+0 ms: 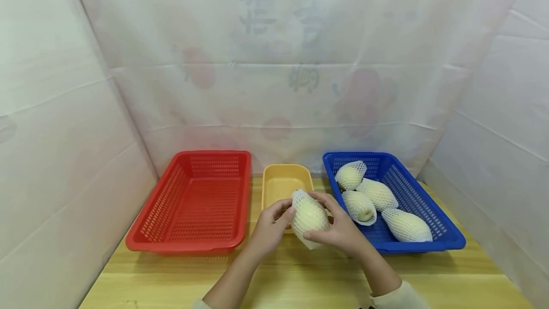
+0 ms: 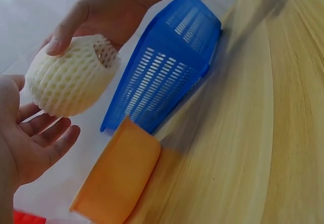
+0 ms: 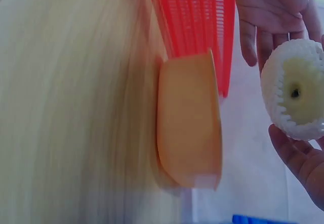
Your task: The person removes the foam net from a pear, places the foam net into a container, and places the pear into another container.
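A pale yellow pear (image 1: 309, 216) in a white foam net is held up in front of the small yellow bin (image 1: 286, 174). My right hand (image 1: 343, 230) grips its right side, thumb on the near face and fingers behind. On the other side my left hand (image 1: 269, 225) meets the pear; the left wrist view shows its fingers (image 2: 55, 133) loosely extended beneath the fruit, palm uncovered. One end of the pear (image 3: 304, 90) shows bare with a dark spot in the right wrist view. Several more netted pears (image 1: 407, 225) lie in the blue basket (image 1: 443, 232) at right.
A red basket (image 1: 201, 204) with slotted walls stands at the left, nothing visible inside. All the containers sit on a wooden table (image 1: 300, 280). White printed cloth (image 1: 274, 85) hangs behind and along both sides.
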Motion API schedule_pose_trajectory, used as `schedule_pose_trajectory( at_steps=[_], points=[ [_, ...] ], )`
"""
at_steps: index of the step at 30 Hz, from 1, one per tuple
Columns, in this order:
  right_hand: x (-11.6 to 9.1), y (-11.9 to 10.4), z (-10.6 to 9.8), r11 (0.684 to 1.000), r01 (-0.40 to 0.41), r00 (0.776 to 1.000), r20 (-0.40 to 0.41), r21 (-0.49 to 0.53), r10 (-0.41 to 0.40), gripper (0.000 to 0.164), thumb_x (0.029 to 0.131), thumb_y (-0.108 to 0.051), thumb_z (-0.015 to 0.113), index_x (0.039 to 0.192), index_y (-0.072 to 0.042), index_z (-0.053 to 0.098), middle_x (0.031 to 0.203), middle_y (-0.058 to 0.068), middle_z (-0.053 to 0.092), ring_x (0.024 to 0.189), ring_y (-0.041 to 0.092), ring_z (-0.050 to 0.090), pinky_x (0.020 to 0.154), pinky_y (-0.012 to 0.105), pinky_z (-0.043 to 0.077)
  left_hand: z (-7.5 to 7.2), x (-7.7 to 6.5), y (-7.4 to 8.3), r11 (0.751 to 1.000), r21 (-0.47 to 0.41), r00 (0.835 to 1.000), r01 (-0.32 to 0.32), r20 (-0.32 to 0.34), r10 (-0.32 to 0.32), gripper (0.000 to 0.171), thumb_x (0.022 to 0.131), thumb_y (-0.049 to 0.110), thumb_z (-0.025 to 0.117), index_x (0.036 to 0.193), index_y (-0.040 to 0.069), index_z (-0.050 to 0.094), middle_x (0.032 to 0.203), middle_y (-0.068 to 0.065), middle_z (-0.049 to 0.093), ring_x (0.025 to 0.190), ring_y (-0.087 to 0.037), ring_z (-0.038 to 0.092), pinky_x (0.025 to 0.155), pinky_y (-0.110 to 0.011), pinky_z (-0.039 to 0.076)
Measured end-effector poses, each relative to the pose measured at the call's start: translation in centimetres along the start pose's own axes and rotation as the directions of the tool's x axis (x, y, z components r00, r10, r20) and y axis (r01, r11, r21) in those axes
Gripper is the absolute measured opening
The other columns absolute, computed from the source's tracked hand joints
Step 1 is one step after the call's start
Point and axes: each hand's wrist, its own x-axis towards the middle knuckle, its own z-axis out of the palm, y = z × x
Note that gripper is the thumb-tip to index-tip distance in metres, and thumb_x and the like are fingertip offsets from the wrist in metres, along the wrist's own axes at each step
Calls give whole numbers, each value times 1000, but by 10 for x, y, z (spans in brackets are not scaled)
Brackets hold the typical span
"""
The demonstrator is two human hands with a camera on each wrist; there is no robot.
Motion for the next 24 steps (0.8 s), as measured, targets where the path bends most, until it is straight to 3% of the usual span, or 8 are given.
schedule_pose_trajectory(
  at_steps=[5, 12, 19, 24],
  points=[
    [2, 1, 12, 998, -36, 999, 17, 51, 35, 91, 76, -25, 86, 150, -37, 34, 152, 2, 36, 128, 36, 45, 87, 43, 52, -4, -5, -3, 1000, 11, 999, -9, -33, 10, 38, 102, 31, 55, 133, 10, 59, 129, -9, 62, 121, -23, 57, 88, -23, 53],
    [5, 2, 24, 992, -16, 1000, 13, 126, 15, 94, 74, -19, 87, 151, -33, 34, 148, 6, 39, 120, 34, 49, 79, 34, 56, -7, -9, -7, 999, -8, 997, -51, -57, 50, 37, 100, 25, 58, 133, 7, 57, 124, -13, 63, 116, -25, 58, 84, -24, 55],
    [2, 2, 33, 993, -22, 1000, -8, 118, 23, 96, 73, -21, 88, 150, -38, 33, 149, 4, 41, 123, 33, 49, 81, 35, 55, -9, -14, -9, 998, -2, 995, -55, -84, 55, 37, 97, 22, 64, 131, 9, 59, 125, -12, 64, 116, -26, 58, 83, -26, 55],
    [0, 5, 36, 995, -31, 999, -14, 96, 33, 97, 73, -24, 88, 150, -38, 32, 150, 1, 40, 125, 32, 48, 83, 34, 54, -10, -14, -13, 999, 11, 997, -41, -70, 42, 38, 95, 25, 66, 131, 15, 60, 127, -5, 63, 118, -22, 58, 88, -29, 54]
  ],
)
